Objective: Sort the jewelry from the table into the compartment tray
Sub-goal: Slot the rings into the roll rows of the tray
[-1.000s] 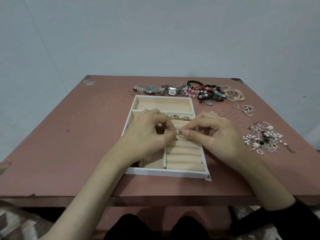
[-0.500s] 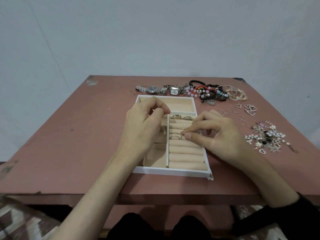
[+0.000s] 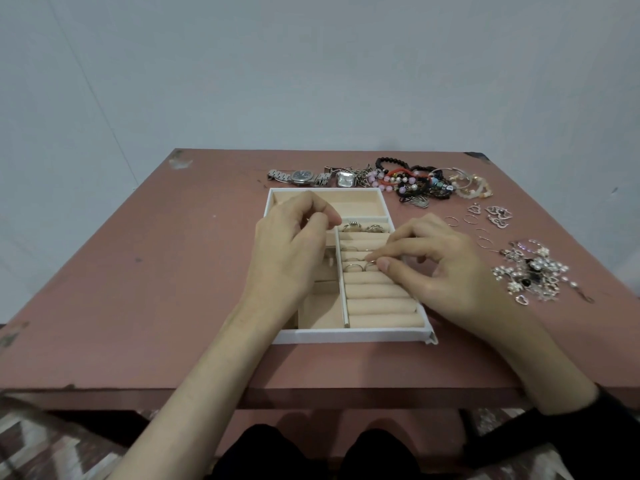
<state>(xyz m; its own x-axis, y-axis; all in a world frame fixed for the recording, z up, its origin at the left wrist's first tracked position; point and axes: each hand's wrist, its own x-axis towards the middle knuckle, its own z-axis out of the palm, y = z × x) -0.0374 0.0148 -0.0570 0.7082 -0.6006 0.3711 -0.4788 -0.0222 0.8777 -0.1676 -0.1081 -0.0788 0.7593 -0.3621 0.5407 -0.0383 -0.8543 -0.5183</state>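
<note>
Head camera, the only view: the white compartment tray point(image 3: 346, 336) sits mid-table with both hands over it. The right hand point(image 3: 440, 268) pinches a thin ring point(image 3: 370, 263) between thumb and forefinger and presses it into a slot of the beige ring rolls point(image 3: 377, 292), just beside two thin rings point(image 3: 353, 268) already seated there. Two chunkier rings point(image 3: 363, 227) sit in the rearmost slot. The left hand point(image 3: 294, 244) hovers over the tray's left side with its fingers curled toward the thumb; whether it holds anything cannot be told.

Judging by the layout, the sort is at an early stage. Only a few rings are stowed, and the long back compartment looks unfilled where it shows. On the table point(image 3: 173, 271) lie two watches point(image 3: 301, 177), a tangle of bracelets point(image 3: 408, 183), thin hoops point(image 3: 467, 220), heart pendants point(image 3: 498, 214) and a heap of small charms point(image 3: 533, 275).
</note>
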